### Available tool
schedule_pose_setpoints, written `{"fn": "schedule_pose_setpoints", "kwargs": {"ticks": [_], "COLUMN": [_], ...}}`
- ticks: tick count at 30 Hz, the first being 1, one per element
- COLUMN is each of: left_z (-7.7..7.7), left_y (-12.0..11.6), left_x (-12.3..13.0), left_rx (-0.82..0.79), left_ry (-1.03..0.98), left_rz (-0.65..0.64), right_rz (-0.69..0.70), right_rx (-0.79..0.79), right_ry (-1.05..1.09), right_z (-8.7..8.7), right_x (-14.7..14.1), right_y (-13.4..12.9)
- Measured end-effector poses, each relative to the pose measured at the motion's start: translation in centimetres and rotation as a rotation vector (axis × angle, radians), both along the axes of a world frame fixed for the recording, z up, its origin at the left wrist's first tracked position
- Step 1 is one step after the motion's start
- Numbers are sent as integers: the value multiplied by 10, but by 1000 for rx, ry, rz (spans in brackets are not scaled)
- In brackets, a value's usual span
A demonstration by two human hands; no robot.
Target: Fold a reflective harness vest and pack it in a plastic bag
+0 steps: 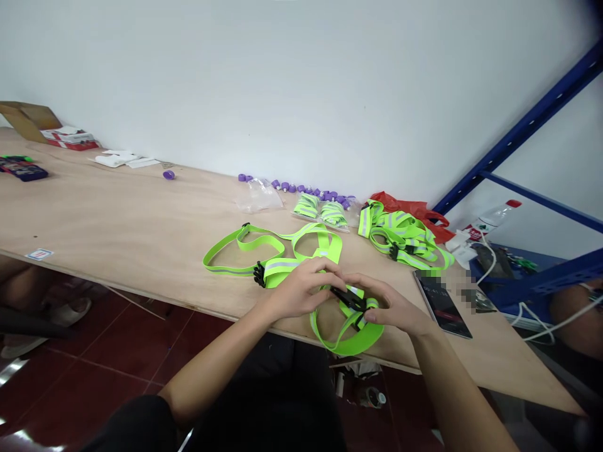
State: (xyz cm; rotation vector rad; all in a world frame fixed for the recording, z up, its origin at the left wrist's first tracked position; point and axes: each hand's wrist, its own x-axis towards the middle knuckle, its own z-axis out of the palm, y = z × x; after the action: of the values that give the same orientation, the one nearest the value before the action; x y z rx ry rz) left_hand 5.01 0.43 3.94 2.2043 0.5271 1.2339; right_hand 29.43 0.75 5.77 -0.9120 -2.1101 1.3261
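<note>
A neon-green strap harness (277,267) with grey reflective stripes lies spread near the table's front edge. At its right end, my left hand (304,289) and my right hand (384,304) meet over a black buckle (348,298). The left fingers pinch the buckle's left end; the right thumb and fingers close around its right end. A green strap loop (351,345) hangs below the buckle, slightly over the table edge. Another black buckle (259,274) lies on the harness, left of my left hand.
Behind are bagged green straps (333,214), purple caps (315,192) and a clear bag (259,196). To the right sit a green strap pile (400,235), red bag (424,216), phone (443,304), bottle (499,216) and blue shelf frame (527,125). Boxes (70,138) stand far left.
</note>
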Motion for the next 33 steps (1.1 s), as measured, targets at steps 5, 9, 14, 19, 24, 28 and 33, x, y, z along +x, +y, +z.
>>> {"fn": "schedule_pose_setpoints", "kwargs": {"ticks": [5, 9, 14, 19, 24, 28, 33], "left_z": [-8, -32, -53, -53, -52, -52, -49], "left_y": [-14, -38, -49, -34, -17, -13, -15], "left_x": [-21, -67, -117, -106, -92, -95, -91], "left_rx": [87, 115, -110, -251, -355, -348, -317], "left_ry": [38, -113, 259, 437, 299, 241, 177], "left_rz": [203, 631, 919, 900, 762, 599, 508], "right_rz": [-172, -276, -370, -462, -500, -512, -490], "right_rx": [144, 192, 207, 233, 232, 225, 223], "right_ry": [-93, -93, 58, 208, 224, 221, 279], "right_z": [6, 0, -11, -16, -14, -11, -14], "right_x": [-10, -11, -4, 8, 23, 29, 32], "right_y": [-10, -16, -8, 1, -2, -6, -2]}}
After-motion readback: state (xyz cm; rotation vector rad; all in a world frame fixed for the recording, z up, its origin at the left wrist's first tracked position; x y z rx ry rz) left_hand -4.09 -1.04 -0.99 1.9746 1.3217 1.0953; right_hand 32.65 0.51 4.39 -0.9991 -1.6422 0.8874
